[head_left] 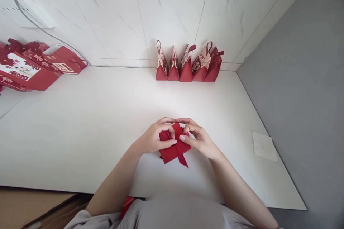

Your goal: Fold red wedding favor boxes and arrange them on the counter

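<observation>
Red paper gift bag (173, 152) lies near the front middle of the white desk (80, 132), pinched at its top between both hands: left hand (154, 139) and right hand (200, 139) each grip it with thumb and fingers. Five finished bags (188, 66) stand along the wall.

A white table (80, 125) spreads beneath and around the left hand (154, 140) and right hand (201, 140). Beyond them, a glossy white marble-tiled wall (172, 6) rises from its far edge. Right of the right hand, past the table's edge, a plain grey surface (303, 96) lies in soft, even light.
</observation>
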{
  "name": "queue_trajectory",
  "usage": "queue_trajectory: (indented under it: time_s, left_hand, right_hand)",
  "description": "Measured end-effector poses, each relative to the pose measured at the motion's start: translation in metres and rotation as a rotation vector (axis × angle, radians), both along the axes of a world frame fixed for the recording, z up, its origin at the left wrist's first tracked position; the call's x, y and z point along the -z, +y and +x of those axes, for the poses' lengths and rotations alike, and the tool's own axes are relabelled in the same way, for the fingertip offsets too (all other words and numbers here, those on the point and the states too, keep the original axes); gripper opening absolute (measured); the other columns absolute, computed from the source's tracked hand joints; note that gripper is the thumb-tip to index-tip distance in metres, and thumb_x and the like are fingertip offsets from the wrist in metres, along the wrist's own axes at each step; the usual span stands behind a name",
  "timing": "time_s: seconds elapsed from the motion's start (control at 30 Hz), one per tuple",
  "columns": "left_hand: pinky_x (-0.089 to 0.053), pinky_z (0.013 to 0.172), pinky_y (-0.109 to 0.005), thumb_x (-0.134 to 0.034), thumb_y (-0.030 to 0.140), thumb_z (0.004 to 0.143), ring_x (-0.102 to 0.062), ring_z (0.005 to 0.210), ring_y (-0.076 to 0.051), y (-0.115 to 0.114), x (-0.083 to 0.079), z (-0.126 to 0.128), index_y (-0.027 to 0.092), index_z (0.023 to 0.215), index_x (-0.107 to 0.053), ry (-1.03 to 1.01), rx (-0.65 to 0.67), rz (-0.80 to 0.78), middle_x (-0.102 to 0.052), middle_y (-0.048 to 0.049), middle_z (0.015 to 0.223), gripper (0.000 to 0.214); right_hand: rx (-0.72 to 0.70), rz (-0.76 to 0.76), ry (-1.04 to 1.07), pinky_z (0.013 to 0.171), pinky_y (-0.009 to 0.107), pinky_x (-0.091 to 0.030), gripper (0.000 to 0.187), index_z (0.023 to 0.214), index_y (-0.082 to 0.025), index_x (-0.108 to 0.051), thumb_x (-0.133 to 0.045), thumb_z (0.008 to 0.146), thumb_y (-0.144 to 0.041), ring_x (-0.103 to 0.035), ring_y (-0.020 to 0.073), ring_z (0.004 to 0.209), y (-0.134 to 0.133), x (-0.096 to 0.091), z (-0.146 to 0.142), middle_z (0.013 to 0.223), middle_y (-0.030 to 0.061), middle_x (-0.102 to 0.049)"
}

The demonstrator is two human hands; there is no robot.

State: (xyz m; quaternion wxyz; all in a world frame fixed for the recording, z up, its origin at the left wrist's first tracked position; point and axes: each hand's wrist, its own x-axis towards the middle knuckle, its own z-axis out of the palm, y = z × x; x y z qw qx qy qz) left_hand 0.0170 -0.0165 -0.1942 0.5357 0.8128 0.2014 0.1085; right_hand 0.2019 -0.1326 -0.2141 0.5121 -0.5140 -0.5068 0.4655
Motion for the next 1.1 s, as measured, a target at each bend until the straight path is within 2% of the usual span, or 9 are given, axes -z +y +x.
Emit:
queue_trajectory:
  time_s: [0.17, 0.23, 0.33, 0.43, 0.6, 0.73, 0.83, 1.0, 1.1]
  left_hand:
    - [-0.046, 0.1, -0.036, -0.066, 0.023, 0.082, -0.053, 0.123, -0.025, -0.002, 0.001, 0.001, 0.019, 0.082, -0.062, -0.025, -0.037, 0.043, -0.051, -0.0072, 0.134, 0.006]
    - [-0.047, 0.098, -0.035, -0.068, 0.026, 0.082, -0.052, 0.124, -0.025, 0.0, 0.004, 0.0, 0.021, 0.094, -0.061, -0.074, -0.082, 0.002, -0.052, -0.008, 0.134, 0.014]
    - [-0.047, 0.099, -0.038, -0.067, 0.03, 0.084, -0.053, 0.123, -0.025, 0.007, 0.009, -0.004, 0.024, 0.118, -0.054, -0.158, -0.141, -0.101, -0.052, -0.0092, 0.135, 0.037]
    - [-0.042, 0.104, -0.042, -0.053, 0.034, 0.09, -0.053, 0.124, -0.028, 0.018, 0.012, -0.011, 0.024, 0.126, -0.054, -0.205, -0.074, -0.196, -0.053, -0.0104, 0.136, 0.037]
    - [-0.043, 0.103, -0.042, -0.052, 0.026, 0.087, -0.05, 0.124, -0.029, 0.023, 0.014, -0.015, 0.023, 0.126, -0.057, -0.173, -0.032, -0.18, -0.052, -0.0099, 0.136, 0.04]
    - [-0.045, 0.099, -0.04, -0.051, 0.018, 0.085, -0.052, 0.123, -0.027, 0.014, 0.014, -0.009, 0.02, 0.098, -0.06, -0.132, -0.112, -0.176, -0.053, -0.0093, 0.133, 0.016]
    - [-0.047, 0.096, -0.039, -0.054, 0.019, 0.087, -0.055, 0.118, -0.025, 0.008, 0.013, -0.005, 0.018, 0.087, -0.054, -0.167, -0.13, -0.191, -0.053, -0.0098, 0.13, 0.001]
    - [-0.049, 0.092, -0.039, -0.062, 0.023, 0.086, -0.058, 0.113, -0.024, 0.009, 0.01, -0.007, 0.018, 0.08, -0.048, -0.201, -0.03, -0.176, -0.048, -0.012, 0.138, 0.016]
    - [-0.041, 0.105, -0.044, -0.065, 0.026, 0.085, -0.05, 0.126, -0.028, 0.014, 0.008, -0.012, 0.017, 0.077, -0.05, -0.209, -0.017, -0.106, -0.05, -0.0129, 0.137, 0.018]
  right_hand:
    - [0.122, -0.011, 0.074, 0.094, 0.038, -0.048, 0.02, 0.074, -0.021, -0.05, -0.064, 0.088, -0.027, -0.054, 0.0235, 0.122, 0.003, 0.009, -0.008, 0.135, 0.0051, -0.051]
    - [0.162, -0.039, 0.141, 0.089, 0.037, -0.051, 0.009, 0.088, -0.024, -0.054, -0.062, 0.089, -0.029, -0.057, 0.0228, 0.117, 0.004, 0.01, -0.01, 0.136, 0.0052, -0.051]
    - [0.254, -0.143, 0.256, 0.082, 0.037, -0.052, 0.02, 0.111, -0.028, -0.052, -0.057, 0.092, -0.035, -0.063, 0.0217, 0.105, 0.005, 0.013, -0.008, 0.129, 0.0064, -0.057]
    - [0.333, -0.131, 0.257, 0.09, 0.04, -0.05, 0.02, 0.11, -0.027, -0.056, -0.053, 0.094, -0.038, -0.063, 0.0222, 0.106, 0.005, 0.014, 0.0, 0.126, 0.0061, -0.058]
    - [0.139, 0.053, 0.102, 0.101, 0.043, -0.044, 0.023, 0.114, -0.028, -0.056, -0.055, 0.094, -0.037, -0.052, 0.0247, 0.123, -0.002, 0.001, 0.011, 0.132, 0.0056, -0.055]
    - [-0.081, 0.052, -0.056, 0.103, 0.044, -0.042, 0.018, 0.11, -0.029, -0.056, -0.059, 0.092, -0.03, -0.052, 0.0241, 0.121, -0.008, -0.011, 0.011, 0.141, 0.0049, -0.048]
    - [-0.1, 0.051, -0.096, 0.103, 0.044, -0.041, 0.003, 0.093, -0.026, -0.059, -0.061, 0.091, -0.027, -0.052, 0.0244, 0.121, -0.007, -0.011, 0.011, 0.142, 0.0039, -0.047]
    - [-0.096, 0.021, -0.027, 0.111, 0.045, -0.034, 0.021, 0.076, -0.023, -0.063, -0.061, 0.093, -0.033, -0.043, 0.0269, 0.134, -0.003, -0.001, 0.012, 0.146, 0.002, -0.044]
    - [-0.084, 0.001, 0.075, 0.106, 0.044, -0.04, 0.029, 0.069, -0.021, -0.061, -0.06, 0.094, -0.036, -0.047, 0.0269, 0.131, -0.001, 0.004, 0.013, 0.144, 0.0029, -0.046]
